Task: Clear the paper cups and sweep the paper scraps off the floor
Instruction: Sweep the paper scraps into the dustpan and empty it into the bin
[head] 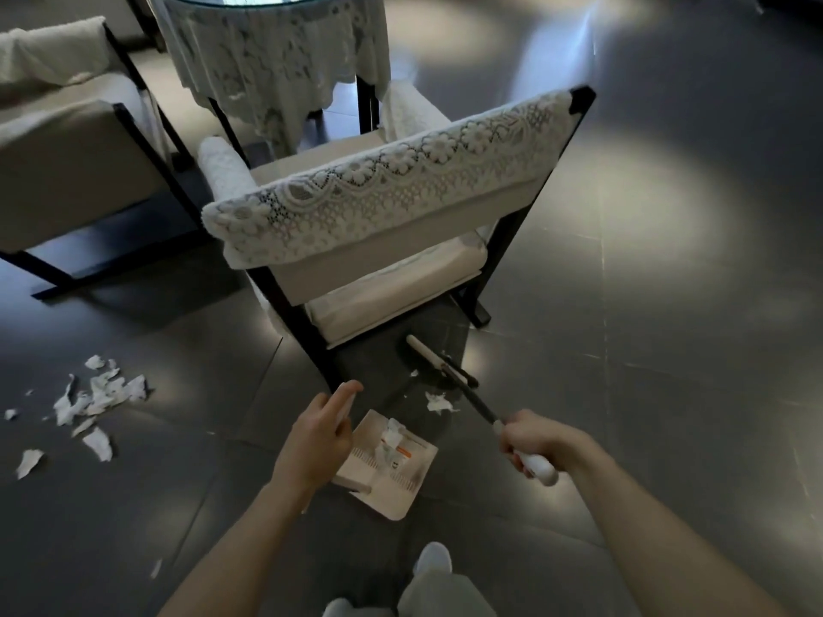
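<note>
Two chairs (383, 202) and one draped table (271, 51) are seen across the upper frame. One dustpan (401, 487), lower centre, holding a few paper scraps (392, 438), is gripped in the curled left hand (318, 438), and one broom (465, 391) is gripped by the right hand (532, 443); about a dozen loose scraps (100, 394) are scattered lower left.

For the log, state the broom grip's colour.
White: the broom grip, in the right hand; head view.

Dustpan (397, 497) contents blurred; table (267, 46) cut off at top edge.
</note>
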### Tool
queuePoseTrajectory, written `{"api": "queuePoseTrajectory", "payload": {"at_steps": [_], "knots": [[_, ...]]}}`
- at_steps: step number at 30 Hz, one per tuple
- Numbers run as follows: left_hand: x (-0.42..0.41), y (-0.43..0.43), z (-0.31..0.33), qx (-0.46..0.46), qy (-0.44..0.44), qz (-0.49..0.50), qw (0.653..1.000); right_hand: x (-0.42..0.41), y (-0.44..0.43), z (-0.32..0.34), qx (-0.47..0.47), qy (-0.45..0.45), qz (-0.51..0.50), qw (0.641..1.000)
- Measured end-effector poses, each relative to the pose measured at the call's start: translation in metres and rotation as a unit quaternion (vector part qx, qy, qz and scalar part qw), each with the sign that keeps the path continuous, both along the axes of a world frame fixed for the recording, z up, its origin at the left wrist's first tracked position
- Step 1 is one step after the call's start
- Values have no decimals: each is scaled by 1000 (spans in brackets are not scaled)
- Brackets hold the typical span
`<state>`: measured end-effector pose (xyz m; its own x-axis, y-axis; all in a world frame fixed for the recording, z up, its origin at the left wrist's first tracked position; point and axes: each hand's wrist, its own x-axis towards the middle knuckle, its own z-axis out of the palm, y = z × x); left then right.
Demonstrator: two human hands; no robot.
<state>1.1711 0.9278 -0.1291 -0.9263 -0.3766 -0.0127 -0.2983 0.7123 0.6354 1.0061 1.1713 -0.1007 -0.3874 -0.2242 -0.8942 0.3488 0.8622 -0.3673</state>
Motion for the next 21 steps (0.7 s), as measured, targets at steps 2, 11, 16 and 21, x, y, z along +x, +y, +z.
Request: {"api": "queuePoseTrajectory", "payload": {"at_steps": [2, 11, 16, 21], "knots": [[-6, 0, 3, 5, -4, 2, 1000, 10, 1, 11, 0, -5, 53, 999], [-9, 16, 13, 86, -38, 26, 995, 47, 16, 64, -24, -122, -58, 991], [12, 14, 16, 108, -44, 16, 993, 67, 26, 81, -41, -123, -141, 981], [23, 13, 16, 94, -19, 22, 995, 70, 28, 88, -69, -72, -166, 981]]}}
